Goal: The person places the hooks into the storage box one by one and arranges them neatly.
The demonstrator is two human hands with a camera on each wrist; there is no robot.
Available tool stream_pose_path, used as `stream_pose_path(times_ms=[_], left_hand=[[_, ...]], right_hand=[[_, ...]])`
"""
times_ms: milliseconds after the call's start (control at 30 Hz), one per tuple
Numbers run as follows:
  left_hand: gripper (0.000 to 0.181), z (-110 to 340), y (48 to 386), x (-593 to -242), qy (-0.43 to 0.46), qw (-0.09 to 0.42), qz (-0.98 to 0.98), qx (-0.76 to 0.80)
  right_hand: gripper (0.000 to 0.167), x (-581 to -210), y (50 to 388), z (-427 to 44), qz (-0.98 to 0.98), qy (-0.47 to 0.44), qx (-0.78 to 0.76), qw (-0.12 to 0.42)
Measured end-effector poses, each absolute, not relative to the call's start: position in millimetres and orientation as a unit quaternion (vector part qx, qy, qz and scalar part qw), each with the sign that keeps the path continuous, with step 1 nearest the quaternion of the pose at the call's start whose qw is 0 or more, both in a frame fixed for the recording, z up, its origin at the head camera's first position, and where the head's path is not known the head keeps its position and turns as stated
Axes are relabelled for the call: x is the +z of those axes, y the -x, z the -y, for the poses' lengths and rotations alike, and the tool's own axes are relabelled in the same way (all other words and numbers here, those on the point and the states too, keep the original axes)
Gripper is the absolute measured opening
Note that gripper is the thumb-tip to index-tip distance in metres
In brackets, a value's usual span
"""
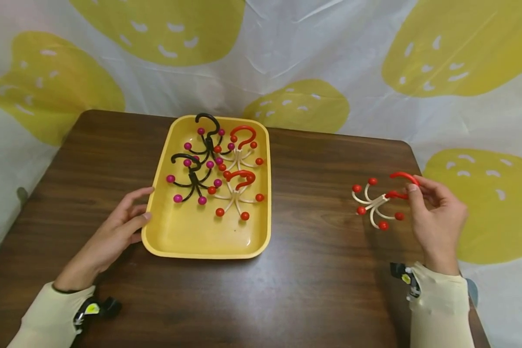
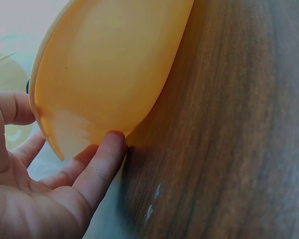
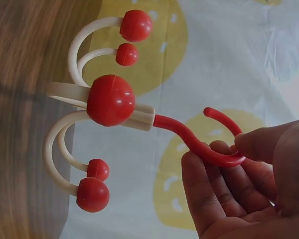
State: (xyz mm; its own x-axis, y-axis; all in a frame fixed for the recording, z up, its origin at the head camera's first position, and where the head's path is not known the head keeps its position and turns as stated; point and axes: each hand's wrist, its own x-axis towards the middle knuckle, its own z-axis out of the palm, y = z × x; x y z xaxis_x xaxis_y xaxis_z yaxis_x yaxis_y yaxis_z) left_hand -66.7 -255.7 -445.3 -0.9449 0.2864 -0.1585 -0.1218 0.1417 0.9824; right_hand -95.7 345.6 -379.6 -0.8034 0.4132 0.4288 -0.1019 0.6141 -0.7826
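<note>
On the right, my right hand (image 1: 437, 215) pinches the red hook of a multi-arm hook hanger (image 1: 377, 202) between thumb and fingers. The hanger's cream arms curve outward and end in red balls (image 3: 111, 100); it is tilted, arms pointing left. My left hand (image 1: 113, 227) touches the left side of a yellow tray (image 1: 267, 232), its fingertips (image 2: 112, 142) against the outer wall. Inside the tray are two black hangers (image 1: 193, 180) with magenta balls and two cream hangers (image 1: 237, 194) with red hooks and balls.
The tray stands on a dark brown wooden table (image 1: 309, 270). Behind the table hangs a pale cloth (image 1: 287, 43) with large yellow fruit prints. Bare wood lies between the tray and my right hand.
</note>
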Motion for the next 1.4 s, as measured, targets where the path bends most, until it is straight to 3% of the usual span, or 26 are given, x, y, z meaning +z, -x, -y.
stream_pose_path(times_ms=[600, 1400], left_hand=[[0.055, 255, 67, -446, -0.052, 0.156, -0.74, 0.652], [0.055, 255, 67, -442, -0.047, 0.162, -0.741, 0.65]], right_hand=[[0.022, -358, 97, -303, 0.842, -0.028, 0.436, 0.318], [0.022, -328, 106, -245, 0.817, -0.13, 0.476, 0.298]])
